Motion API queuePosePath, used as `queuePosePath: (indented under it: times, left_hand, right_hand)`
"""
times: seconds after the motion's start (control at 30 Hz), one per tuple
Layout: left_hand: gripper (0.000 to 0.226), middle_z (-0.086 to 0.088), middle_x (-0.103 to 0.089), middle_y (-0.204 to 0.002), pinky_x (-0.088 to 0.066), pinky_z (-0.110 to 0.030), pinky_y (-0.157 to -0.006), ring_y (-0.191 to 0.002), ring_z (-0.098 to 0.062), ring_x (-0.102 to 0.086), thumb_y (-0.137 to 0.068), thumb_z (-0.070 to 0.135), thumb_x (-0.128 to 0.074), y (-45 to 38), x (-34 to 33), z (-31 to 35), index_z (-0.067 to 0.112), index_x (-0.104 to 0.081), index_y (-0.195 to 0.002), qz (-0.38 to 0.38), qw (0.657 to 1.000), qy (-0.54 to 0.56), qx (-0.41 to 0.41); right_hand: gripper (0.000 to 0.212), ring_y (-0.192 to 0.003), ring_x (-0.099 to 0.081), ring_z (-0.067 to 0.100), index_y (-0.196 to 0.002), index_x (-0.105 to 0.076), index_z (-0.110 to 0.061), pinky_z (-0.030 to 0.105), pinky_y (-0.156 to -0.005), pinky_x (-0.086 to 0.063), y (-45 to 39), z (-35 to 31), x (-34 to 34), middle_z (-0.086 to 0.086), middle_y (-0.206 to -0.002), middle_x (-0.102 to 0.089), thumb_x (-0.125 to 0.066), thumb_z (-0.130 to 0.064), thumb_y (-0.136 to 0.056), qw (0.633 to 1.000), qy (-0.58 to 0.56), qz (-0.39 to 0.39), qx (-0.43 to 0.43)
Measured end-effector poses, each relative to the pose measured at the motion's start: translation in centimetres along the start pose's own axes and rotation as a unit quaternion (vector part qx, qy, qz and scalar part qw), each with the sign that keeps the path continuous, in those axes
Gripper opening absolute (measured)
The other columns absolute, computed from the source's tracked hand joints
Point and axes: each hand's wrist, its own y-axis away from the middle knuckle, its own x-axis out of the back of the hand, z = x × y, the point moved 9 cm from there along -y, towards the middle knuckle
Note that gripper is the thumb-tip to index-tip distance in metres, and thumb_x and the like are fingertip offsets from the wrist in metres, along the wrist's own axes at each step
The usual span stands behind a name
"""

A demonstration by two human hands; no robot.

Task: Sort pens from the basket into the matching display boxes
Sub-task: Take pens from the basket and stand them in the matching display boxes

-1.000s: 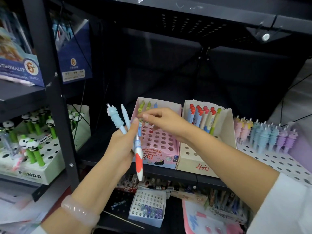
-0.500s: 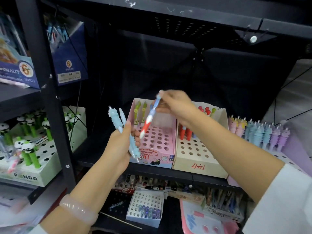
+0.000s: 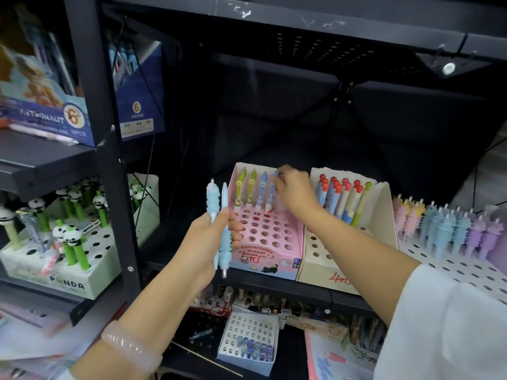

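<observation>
Our right hand (image 3: 295,192) pinches a blue pen (image 3: 271,193) upright over the back row of the pink box (image 3: 270,242), beside matching pens, to seat it. Our left hand (image 3: 208,239), left of that box, grips two pale blue pens (image 3: 219,212), apparently awaiting sorting.
</observation>
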Motion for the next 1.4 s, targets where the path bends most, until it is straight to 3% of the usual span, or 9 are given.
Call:
queuePosePath:
  times: [0.2, 0.3, 0.43, 0.57, 0.77, 0.9, 1.03, 1.13, 1.4]
  left_hand:
    - [0.022, -0.001, -0.060, -0.065, -0.053, -0.020, -0.055, -0.054, -0.009, -0.058, -0.095, 0.021, -0.049, 0.2, -0.3, -0.2, 0.006, -0.060, -0.083, -0.003, 1.000, -0.005, -0.003]
    - [0.023, 0.002, -0.062, -0.071, -0.050, -0.023, -0.062, -0.064, -0.009, -0.058, -0.094, 0.027, -0.051, 0.3, -0.1, -0.2, 0.012, -0.065, -0.083, 0.011, 0.999, -0.050, -0.009]
    - [0.025, 0.001, -0.065, -0.082, -0.049, -0.027, -0.066, -0.076, -0.013, -0.060, -0.092, 0.035, -0.052, 0.6, -0.2, 0.5, 0.018, -0.069, -0.087, 0.021, 0.996, -0.082, -0.030]
    - [0.023, -0.009, -0.068, -0.099, -0.053, -0.034, -0.082, -0.092, -0.019, -0.065, -0.095, 0.030, -0.048, 1.1, -1.9, 0.6, 0.016, -0.066, -0.091, 0.000, 0.997, -0.055, -0.047]
    - [0.017, -0.007, -0.068, -0.089, -0.055, -0.019, -0.065, -0.079, -0.014, -0.066, -0.097, 0.019, -0.046, 1.7, -5.7, -1.1, 0.012, -0.061, -0.094, -0.023, 0.999, 0.024, -0.041]
    - [0.015, 0.000, -0.069, -0.065, -0.054, -0.017, -0.056, -0.059, -0.008, -0.066, -0.095, 0.015, -0.049, 1.9, -8.5, -2.7, 0.007, -0.060, -0.088, -0.030, 0.997, 0.072, -0.022]
    - [0.013, -0.004, -0.068, -0.072, -0.048, -0.017, -0.044, -0.045, -0.004, -0.057, -0.094, 0.019, -0.051, 1.8, -10.0, -4.2, 0.011, -0.059, -0.089, 0.004, 0.999, 0.042, -0.019]
    - [0.012, -0.003, -0.071, -0.080, -0.040, -0.016, -0.037, -0.037, -0.002, -0.045, -0.095, 0.021, -0.049, 1.7, -11.1, -4.8, 0.012, -0.057, -0.099, 0.004, 1.000, -0.012, -0.025]
    - [0.019, 0.000, -0.066, -0.067, -0.026, -0.015, -0.033, -0.036, -0.003, -0.031, -0.095, 0.024, -0.051, 3.1, -16.1, -5.9, 0.012, -0.062, -0.085, -0.061, 0.994, -0.080, -0.036]
  right_hand:
    - [0.029, -0.077, -0.055, 0.026, -0.102, -0.059, 0.001, 0.029, -0.065, -0.038, -0.7, 0.3, -1.4, 0.016, -0.093, -0.061, -0.044, -0.023, -0.098, 0.992, 0.073, -0.092, -0.043]
    - [0.028, -0.081, -0.061, 0.027, -0.114, -0.056, -0.003, 0.032, -0.071, -0.049, 0.2, -0.2, -0.2, 0.015, -0.097, -0.064, -0.046, -0.022, -0.096, 0.994, 0.074, -0.070, -0.037]
    - [0.022, -0.071, -0.061, 0.012, -0.112, -0.059, -0.013, 0.030, -0.070, -0.052, 3.6, -2.9, 2.0, -0.003, -0.085, -0.062, -0.051, -0.014, -0.092, 0.994, -0.079, -0.046, 0.064]
    - [0.017, -0.064, -0.065, 0.008, -0.107, -0.055, -0.029, 0.022, -0.060, -0.055, 8.5, -3.9, 1.0, -0.005, -0.079, -0.068, -0.052, -0.019, -0.094, 0.948, -0.227, -0.213, 0.070]
    - [0.026, -0.054, -0.049, 0.018, -0.108, -0.044, -0.049, 0.024, -0.053, -0.041, 11.7, -0.7, 3.0, 0.008, -0.064, -0.057, -0.051, -0.028, -0.094, 0.936, -0.263, -0.232, 0.035]
    - [0.017, -0.057, -0.061, -0.002, -0.101, -0.054, -0.031, 0.010, -0.051, -0.045, 12.1, 3.0, 5.5, -0.006, -0.068, -0.069, -0.058, -0.017, -0.091, 0.921, -0.330, -0.204, -0.027]
    - [0.009, -0.058, -0.058, 0.000, -0.087, -0.065, -0.025, 0.025, -0.063, -0.055, 11.4, 8.4, 10.2, -0.007, -0.078, -0.065, -0.060, -0.018, -0.089, 0.945, -0.305, -0.090, -0.079]
    - [0.017, -0.057, -0.054, 0.001, -0.082, -0.069, -0.026, 0.018, -0.058, -0.051, 11.3, 11.4, 13.4, -0.007, -0.070, -0.063, -0.058, -0.016, -0.090, 0.948, -0.303, -0.030, -0.095]
    - [0.012, -0.058, -0.057, 0.007, -0.088, -0.070, -0.016, 0.016, -0.053, -0.047, 11.4, 14.4, 15.9, -0.006, -0.064, -0.066, -0.058, -0.015, -0.089, 0.934, -0.337, -0.061, -0.103]
